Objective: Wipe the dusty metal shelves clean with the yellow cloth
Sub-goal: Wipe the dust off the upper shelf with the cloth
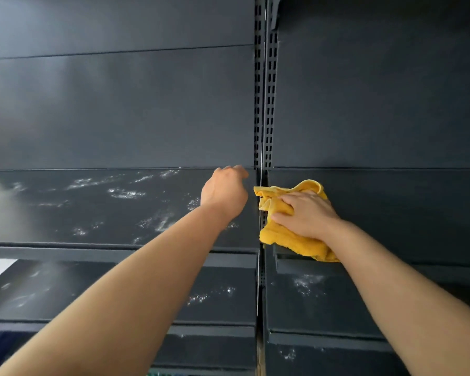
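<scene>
Fingers of my right hand (307, 215) flat, spread, pressing yellow cloth (282, 240) onto right shelf (404, 213), at its left end just beside slotted post (269, 104). Left hand (224, 191) curled, nothing seen in it, over left shelf (52, 221).

I judge mid-wipe: right shelf looks clean. Next move: carry cloth past post onto white dust (125, 193). Lower shelves (323, 316) dusty too.

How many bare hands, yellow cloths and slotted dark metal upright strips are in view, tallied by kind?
Bare hands: 2, the left hand and the right hand
Crumpled yellow cloth: 1
Slotted dark metal upright strips: 2
Total: 5
</scene>
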Available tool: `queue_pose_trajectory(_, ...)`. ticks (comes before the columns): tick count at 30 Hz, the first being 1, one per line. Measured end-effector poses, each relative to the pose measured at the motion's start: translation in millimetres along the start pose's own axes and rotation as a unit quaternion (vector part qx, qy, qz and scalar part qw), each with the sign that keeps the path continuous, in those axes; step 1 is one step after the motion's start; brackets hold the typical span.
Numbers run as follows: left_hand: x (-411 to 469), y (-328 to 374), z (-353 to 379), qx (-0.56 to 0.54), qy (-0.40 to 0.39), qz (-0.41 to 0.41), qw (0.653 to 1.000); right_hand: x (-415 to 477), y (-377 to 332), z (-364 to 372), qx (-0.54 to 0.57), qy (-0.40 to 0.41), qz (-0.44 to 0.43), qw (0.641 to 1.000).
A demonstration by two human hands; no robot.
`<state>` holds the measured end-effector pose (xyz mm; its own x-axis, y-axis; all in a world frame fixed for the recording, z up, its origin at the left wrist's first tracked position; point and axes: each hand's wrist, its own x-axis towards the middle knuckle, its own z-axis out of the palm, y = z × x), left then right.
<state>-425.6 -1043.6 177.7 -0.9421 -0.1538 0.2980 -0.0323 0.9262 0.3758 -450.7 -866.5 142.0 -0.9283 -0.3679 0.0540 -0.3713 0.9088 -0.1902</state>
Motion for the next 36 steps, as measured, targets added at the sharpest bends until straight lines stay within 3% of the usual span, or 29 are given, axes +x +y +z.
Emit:
queue_pose_trajectory(4,-17.7,-17.4,-14.8,-0.013,-0.004,0.015,1.0,-31.6,-15.6,8.7,0.051,0.13,0.041,0.989)
queue_pose_trajectory(8,-39.3,-46.5,-35.3,-0.015,-0.006,0.014,1.0,-45.3,-44.7,11.6,0.117,0.132,0.098,0.979)
queue_pose_trajectory(11,-52.2,-74.9,-49.9,-0.012,-0.001,0.016,1.0,-51.7,-80.0,16.0,0.162,0.146,0.092,0.972)
queue_pose_trajectory(13,-57.9,-85.8,-54.3,-0.021,-0.001,0.015,1.0,-52.0,-97.9,18.7,0.158,0.126,0.064,0.977)
queue_pose_trajectory(17,-68.5,-108.1,-64.7,-0.022,-0.005,0.022,1.0,-44.0,-144.6,25.0,0.091,0.013,-0.011,0.996)
queue_pose_trajectory(23,-58.9,-114.2,-61.6,-0.031,-0.017,0.018,0.999,-8.9,-136.8,28.7,0.029,-0.09,0.02,0.995)
queue_pose_trajectory(36,39.5,-103.7,-31.7,-0.018,-0.043,-0.009,0.999,104.0,-97.1,34.5,0.028,-0.084,0.059,0.994)
